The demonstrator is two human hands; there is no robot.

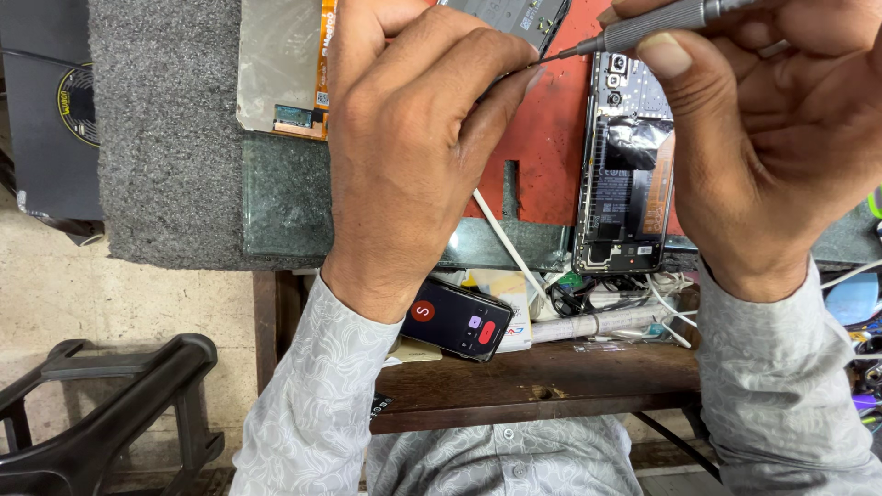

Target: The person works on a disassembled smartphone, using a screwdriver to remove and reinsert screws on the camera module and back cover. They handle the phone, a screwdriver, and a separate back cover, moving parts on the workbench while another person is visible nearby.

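Observation:
My right hand (772, 138) grips a slim metal screwdriver (643, 32) whose tip points left toward my left hand (413, 147). The left thumb and forefinger pinch together right at the tip; whatever sits between them is too small to see. Below the screwdriver lies an opened phone (625, 174) with its back off, battery and boards exposed, on a red mat (542, 138). A removed grey phone part (514, 14) lies at the top, half hidden behind my left hand. A detached screen panel (280, 69) with an orange flex lies at the upper left.
A grey felt pad (165, 138) and a green stone slab (285, 207) cover the bench. On a lower wooden shelf (551, 377) rests a lit phone (457, 319) among cables and small boxes. A black plastic stool (101, 404) stands on the floor at the lower left.

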